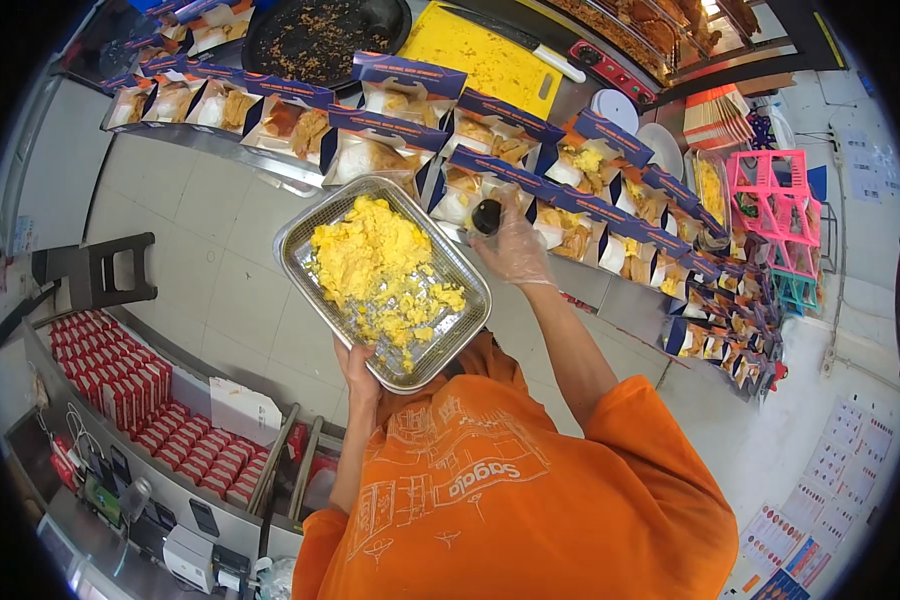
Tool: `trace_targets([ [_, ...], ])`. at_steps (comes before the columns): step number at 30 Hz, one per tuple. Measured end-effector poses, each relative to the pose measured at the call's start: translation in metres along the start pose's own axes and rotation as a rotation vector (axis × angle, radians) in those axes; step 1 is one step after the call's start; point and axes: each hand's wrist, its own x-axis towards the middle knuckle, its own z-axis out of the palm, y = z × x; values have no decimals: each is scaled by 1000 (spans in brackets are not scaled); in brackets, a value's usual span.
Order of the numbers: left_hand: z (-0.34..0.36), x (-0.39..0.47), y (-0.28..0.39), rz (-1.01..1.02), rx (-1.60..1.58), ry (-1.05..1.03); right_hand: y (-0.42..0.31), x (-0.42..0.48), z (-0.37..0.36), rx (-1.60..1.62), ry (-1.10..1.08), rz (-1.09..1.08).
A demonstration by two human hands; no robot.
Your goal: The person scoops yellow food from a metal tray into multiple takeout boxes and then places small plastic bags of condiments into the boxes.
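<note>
My left hand (360, 373) holds the near edge of a rectangular metal mesh-patterned tray (450, 352) of scrambled eggs (371, 247), tilted in front of my orange shirt. My right hand (516, 244), in a clear plastic glove, grips a utensil with a round black end (487, 217); the rest of it is hidden. That hand is over the near row of open meal boxes (570, 202). The boxes hold white rice and fried chicken (311, 131), and several on the right bear egg (588, 160) on top.
Behind the boxes lie a black round pan (326, 37), a yellow cutting board (480, 56) and a white-handled knife (559, 63). Pink plastic baskets (772, 187) stand right. A dark plastic stool (116, 268) is left, above a counter with red-and-white boxes (135, 390).
</note>
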Motion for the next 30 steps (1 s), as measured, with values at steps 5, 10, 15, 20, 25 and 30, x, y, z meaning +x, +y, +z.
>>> trace_targets([
  [5, 9, -2, 5, 19, -50, 2, 10, 0, -14, 94, 35, 70],
  [10, 11, -10, 15, -20, 64, 70, -24, -4, -37, 428, 132, 125],
  [15, 10, -27, 35, 40, 206, -21, -141, -16, -32, 119, -224, -138],
  [20, 18, -42, 46, 109, 54, -47, -205, -27, -18, -20, -333, -88],
  [25, 11, -38, 44, 208, 88, -99, -230, -35, -10, 103, -316, -40],
  [30, 15, -38, 56, 140, 39, -122, -206, -18, -4, 300, -288, -35],
])
